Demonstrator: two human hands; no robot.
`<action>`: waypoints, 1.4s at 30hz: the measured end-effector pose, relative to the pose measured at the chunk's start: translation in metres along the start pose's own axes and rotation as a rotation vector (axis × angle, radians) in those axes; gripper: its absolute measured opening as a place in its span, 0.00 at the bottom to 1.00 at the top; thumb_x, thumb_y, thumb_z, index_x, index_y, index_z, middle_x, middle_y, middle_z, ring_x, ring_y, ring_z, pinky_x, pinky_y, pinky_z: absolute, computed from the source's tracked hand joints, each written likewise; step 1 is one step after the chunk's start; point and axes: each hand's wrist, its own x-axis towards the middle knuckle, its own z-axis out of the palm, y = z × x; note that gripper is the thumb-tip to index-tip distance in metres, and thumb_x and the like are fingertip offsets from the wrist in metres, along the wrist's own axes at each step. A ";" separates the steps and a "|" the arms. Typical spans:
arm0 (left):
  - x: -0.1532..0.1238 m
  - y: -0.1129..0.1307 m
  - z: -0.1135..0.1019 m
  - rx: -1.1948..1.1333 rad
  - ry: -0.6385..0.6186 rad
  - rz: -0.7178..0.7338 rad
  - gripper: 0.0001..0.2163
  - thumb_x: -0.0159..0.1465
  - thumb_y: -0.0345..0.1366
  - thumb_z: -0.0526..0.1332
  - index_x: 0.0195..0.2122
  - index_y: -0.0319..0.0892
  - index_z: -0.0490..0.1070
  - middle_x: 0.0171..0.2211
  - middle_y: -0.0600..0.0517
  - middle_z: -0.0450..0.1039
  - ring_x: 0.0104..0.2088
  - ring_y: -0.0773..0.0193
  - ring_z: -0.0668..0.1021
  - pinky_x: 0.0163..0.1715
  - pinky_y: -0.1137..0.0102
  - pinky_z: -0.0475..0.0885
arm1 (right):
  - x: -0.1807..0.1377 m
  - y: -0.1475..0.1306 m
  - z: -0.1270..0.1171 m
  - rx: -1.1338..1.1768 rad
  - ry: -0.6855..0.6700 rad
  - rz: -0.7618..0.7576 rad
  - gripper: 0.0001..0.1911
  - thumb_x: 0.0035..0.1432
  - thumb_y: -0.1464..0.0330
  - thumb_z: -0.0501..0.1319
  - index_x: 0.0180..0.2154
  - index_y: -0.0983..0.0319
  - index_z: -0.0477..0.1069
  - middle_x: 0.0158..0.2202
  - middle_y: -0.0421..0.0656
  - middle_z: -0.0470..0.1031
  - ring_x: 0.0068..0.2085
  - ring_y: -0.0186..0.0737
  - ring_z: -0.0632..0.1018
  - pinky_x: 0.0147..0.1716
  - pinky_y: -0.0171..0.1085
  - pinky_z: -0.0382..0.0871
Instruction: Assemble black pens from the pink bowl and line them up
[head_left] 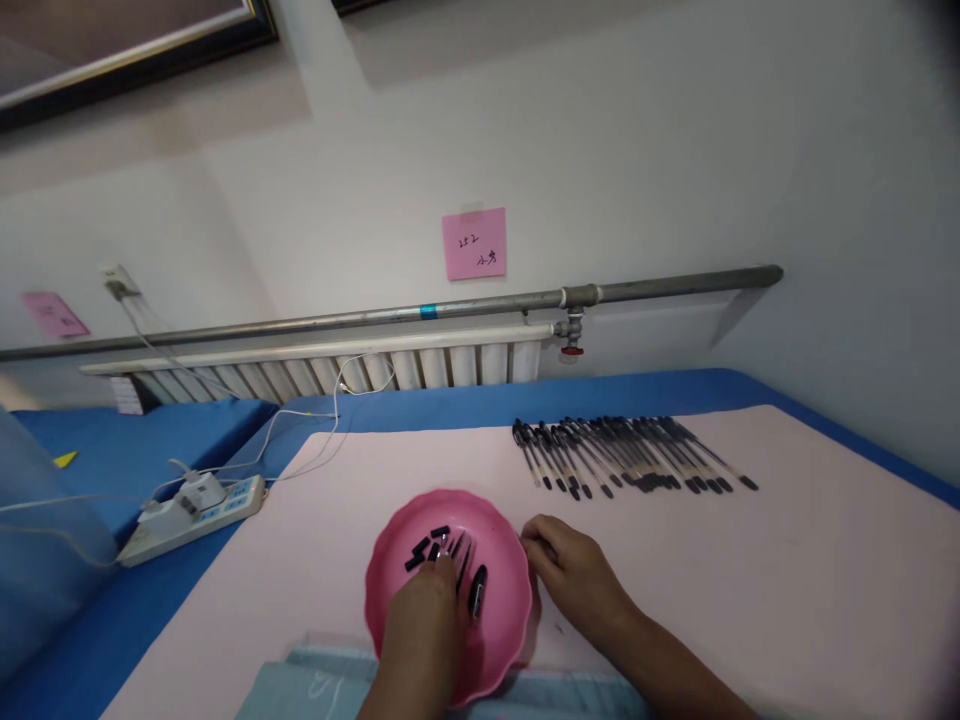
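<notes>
A pink scalloped bowl (382, 600) stands at the table's near edge, holding short black pen parts (420, 550), thin dark-tipped pieces (463, 565) and a black pen cap (478, 590). My left hand (424, 610) reaches into it, fingers closed among the parts; the hand itself hides what they grip. At the bowl's right side my right hand (570, 570) has its fingers curled against the rim. Behind the bowl, to the right, many capped black pens (622, 455) lie side by side in a slanting row.
Pale pink sheeting (750, 580) covers the blue table (442, 405). A white power strip (195, 520) with plugged-in chargers and loose white cables lies at left. Light-blue cloth (307, 685) lies at the near edge. A radiator (420, 362) and pipe (495, 303) run along the wall.
</notes>
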 end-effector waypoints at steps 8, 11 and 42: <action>0.005 -0.007 0.009 -0.045 0.069 -0.019 0.17 0.59 0.40 0.50 0.37 0.35 0.73 0.31 0.32 0.77 0.30 0.43 0.78 0.27 0.61 0.64 | 0.000 0.000 0.001 0.017 -0.003 -0.001 0.09 0.56 0.68 0.51 0.26 0.59 0.66 0.27 0.40 0.71 0.30 0.39 0.72 0.29 0.36 0.63; 0.005 -0.009 0.007 -0.106 0.084 -0.022 0.14 0.56 0.38 0.52 0.32 0.36 0.75 0.31 0.32 0.76 0.29 0.44 0.77 0.27 0.62 0.63 | 0.000 0.000 0.000 0.035 0.005 -0.001 0.09 0.55 0.68 0.52 0.25 0.59 0.66 0.26 0.40 0.71 0.29 0.38 0.71 0.28 0.35 0.63; 0.001 -0.015 -0.035 -1.500 0.014 -0.033 0.10 0.52 0.40 0.65 0.31 0.38 0.72 0.20 0.57 0.69 0.19 0.74 0.68 0.21 0.78 0.62 | -0.024 -0.055 -0.004 0.342 -0.159 -0.046 0.10 0.59 0.63 0.52 0.30 0.60 0.66 0.24 0.36 0.65 0.26 0.33 0.66 0.26 0.31 0.59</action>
